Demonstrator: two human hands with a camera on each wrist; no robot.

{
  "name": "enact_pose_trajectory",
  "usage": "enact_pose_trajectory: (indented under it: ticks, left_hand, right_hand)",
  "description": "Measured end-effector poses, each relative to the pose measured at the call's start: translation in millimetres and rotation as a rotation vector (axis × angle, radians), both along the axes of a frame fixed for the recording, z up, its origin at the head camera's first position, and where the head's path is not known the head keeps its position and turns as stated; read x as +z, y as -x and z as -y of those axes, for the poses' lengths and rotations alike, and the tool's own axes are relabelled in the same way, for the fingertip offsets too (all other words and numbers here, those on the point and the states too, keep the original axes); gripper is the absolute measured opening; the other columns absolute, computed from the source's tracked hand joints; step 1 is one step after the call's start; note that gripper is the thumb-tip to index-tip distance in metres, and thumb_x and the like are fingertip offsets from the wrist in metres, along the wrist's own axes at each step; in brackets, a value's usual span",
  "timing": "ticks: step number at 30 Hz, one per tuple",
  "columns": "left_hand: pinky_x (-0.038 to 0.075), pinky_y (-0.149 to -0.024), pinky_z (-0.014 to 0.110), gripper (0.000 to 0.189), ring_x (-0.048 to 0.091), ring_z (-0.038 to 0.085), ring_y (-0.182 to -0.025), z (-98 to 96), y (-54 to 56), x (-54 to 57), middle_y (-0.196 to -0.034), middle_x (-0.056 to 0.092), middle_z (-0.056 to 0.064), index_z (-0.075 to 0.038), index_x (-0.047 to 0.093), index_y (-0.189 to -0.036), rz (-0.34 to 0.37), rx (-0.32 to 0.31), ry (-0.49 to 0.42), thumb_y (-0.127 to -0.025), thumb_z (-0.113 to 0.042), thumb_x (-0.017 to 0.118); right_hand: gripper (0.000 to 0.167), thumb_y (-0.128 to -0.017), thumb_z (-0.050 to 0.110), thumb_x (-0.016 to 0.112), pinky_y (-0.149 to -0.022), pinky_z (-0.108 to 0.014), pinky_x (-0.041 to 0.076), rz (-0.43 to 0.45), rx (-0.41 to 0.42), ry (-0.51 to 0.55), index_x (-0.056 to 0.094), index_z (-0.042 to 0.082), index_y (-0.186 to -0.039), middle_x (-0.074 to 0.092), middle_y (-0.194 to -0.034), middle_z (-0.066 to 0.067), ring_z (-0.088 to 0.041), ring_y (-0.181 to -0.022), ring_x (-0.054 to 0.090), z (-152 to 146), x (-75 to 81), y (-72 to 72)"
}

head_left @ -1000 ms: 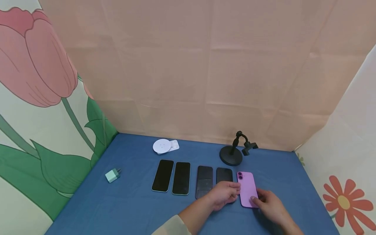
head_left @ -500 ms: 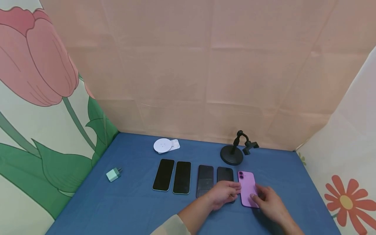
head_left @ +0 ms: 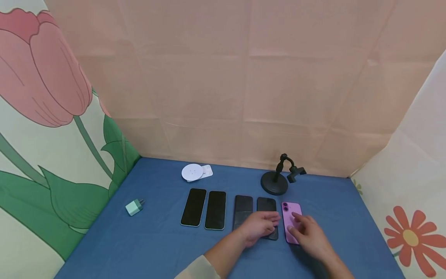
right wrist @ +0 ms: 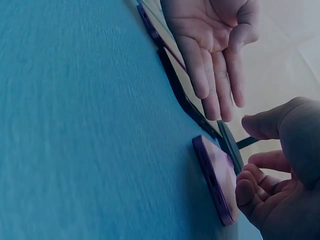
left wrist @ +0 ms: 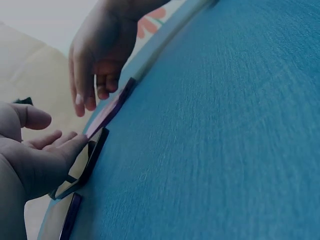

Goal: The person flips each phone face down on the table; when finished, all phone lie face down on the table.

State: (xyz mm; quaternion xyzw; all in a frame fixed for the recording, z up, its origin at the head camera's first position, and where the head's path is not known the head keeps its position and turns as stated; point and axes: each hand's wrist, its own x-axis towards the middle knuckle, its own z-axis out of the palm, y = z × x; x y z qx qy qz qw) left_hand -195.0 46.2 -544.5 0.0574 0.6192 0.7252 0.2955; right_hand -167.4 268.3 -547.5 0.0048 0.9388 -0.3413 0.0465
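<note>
A purple phone lies back up on the blue cloth, its camera lenses at the far left corner. My right hand is over its right part, thumb and fingers apart and holding nothing. In the right wrist view a gap shows between that hand and the phone. My left hand hovers palm up with fingers extended, over a black phone just left of the purple one. Its forearm side partly covers another dark phone.
Farther left lie two phones with black screens up, one slightly tilted and one straighter. Behind them sits a white round disc on a white card. A black phone stand stands at the back; a plug adapter lies far left.
My right hand has let go of the purple phone's right edge and risen over it, moving left. My left hand has drawn back leftward from the phone's left edge.
</note>
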Motion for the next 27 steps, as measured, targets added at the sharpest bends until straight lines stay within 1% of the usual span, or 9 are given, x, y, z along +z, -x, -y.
enact_pose_trajectory:
  ticks: [2,5,9,11,13,16,19,24,27]
  left_hand:
    - [0.043,-0.112,0.055,0.05,0.058,0.03,-0.135,3.7,0.1,2.3,-0.143,0.063,0.012,-0.004,0.061,-0.143,-0.004,0.013,0.0,-0.094,0.003,0.058]
    - [0.044,-0.112,0.052,0.05,0.057,0.03,-0.135,8.1,0.1,4.2,-0.143,0.063,0.011,-0.005,0.061,-0.143,-0.032,0.036,0.008,-0.093,0.002,0.058]
    - [0.044,-0.112,0.051,0.051,0.057,0.03,-0.136,12.9,-0.3,3.1,-0.142,0.064,0.01,-0.006,0.062,-0.143,-0.102,0.076,0.042,-0.093,0.003,0.058]
    - [0.042,-0.113,0.052,0.05,0.056,0.03,-0.136,15.4,-0.5,1.9,-0.142,0.064,0.01,-0.006,0.062,-0.143,-0.128,0.092,0.065,-0.093,0.002,0.058]
    - [0.04,-0.114,0.053,0.05,0.055,0.031,-0.137,18.0,-0.3,1.0,-0.143,0.064,0.01,-0.005,0.062,-0.143,-0.145,0.103,0.073,-0.094,0.002,0.057]
    - [0.04,-0.115,0.052,0.05,0.054,0.03,-0.138,22.1,0.2,0.9,-0.144,0.063,0.011,-0.004,0.062,-0.143,-0.156,0.121,0.073,-0.093,0.002,0.057]
    - [0.038,-0.116,0.053,0.051,0.053,0.029,-0.139,26.4,0.2,1.1,-0.145,0.061,0.012,-0.004,0.061,-0.143,-0.176,0.138,0.074,-0.093,0.001,0.056]
    - [0.034,-0.115,0.064,0.05,0.051,0.03,-0.141,32.1,-1.7,1.5,-0.146,0.062,0.004,-0.01,0.062,-0.144,-0.172,0.166,0.113,-0.095,-0.003,0.058]
    - [0.037,-0.112,0.064,0.051,0.048,0.033,-0.143,33.5,-2.3,1.5,-0.148,0.06,0.004,-0.011,0.062,-0.144,-0.161,0.182,0.122,-0.094,-0.003,0.059]
  right_hand:
    - [0.055,-0.094,0.027,0.076,-0.077,-0.035,0.053,-0.021,0.013,-0.003,0.061,0.005,-0.142,0.063,-0.116,-0.009,-0.02,-0.092,0.059,2,-0.2,1.0]
    - [0.054,-0.094,0.025,0.076,-0.082,-0.039,0.056,-0.038,0.024,0.017,0.061,0.006,-0.142,0.063,-0.117,-0.009,-0.02,-0.095,0.06,7,-0.5,2.0]
    - [0.055,-0.094,0.024,0.076,-0.087,-0.043,0.058,-0.036,0.031,0.05,0.059,0.007,-0.144,0.063,-0.12,-0.009,-0.02,-0.098,0.062,14,-1.2,3.3]
    - [0.056,-0.094,0.023,0.076,-0.088,-0.042,0.059,-0.034,0.026,0.058,0.059,0.008,-0.145,0.063,-0.121,-0.009,-0.02,-0.099,0.063,18,-1.4,3.7]
    - [0.057,-0.094,0.023,0.077,-0.085,-0.04,0.059,-0.038,0.027,0.062,0.059,0.008,-0.145,0.064,-0.121,-0.008,-0.02,-0.098,0.063,22,-0.8,3.7]
    - [0.057,-0.093,0.023,0.078,-0.083,-0.039,0.06,-0.039,0.026,0.071,0.059,0.007,-0.145,0.065,-0.12,-0.009,-0.02,-0.097,0.063,27,0.5,4.4]
    - [0.058,-0.093,0.023,0.078,-0.086,-0.042,0.06,-0.043,0.032,0.071,0.059,0.006,-0.145,0.067,-0.12,-0.01,-0.02,-0.098,0.065,32,1.5,5.5]
    - [0.057,-0.094,0.023,0.078,-0.093,-0.049,0.058,-0.039,0.041,0.073,0.059,0.006,-0.145,0.067,-0.123,-0.012,-0.023,-0.103,0.067,39,2.0,7.9]
    - [0.057,-0.094,0.024,0.077,-0.093,-0.049,0.058,-0.032,0.044,0.064,0.059,0.006,-0.144,0.067,-0.121,-0.011,-0.023,-0.104,0.067,42,2.2,9.7]
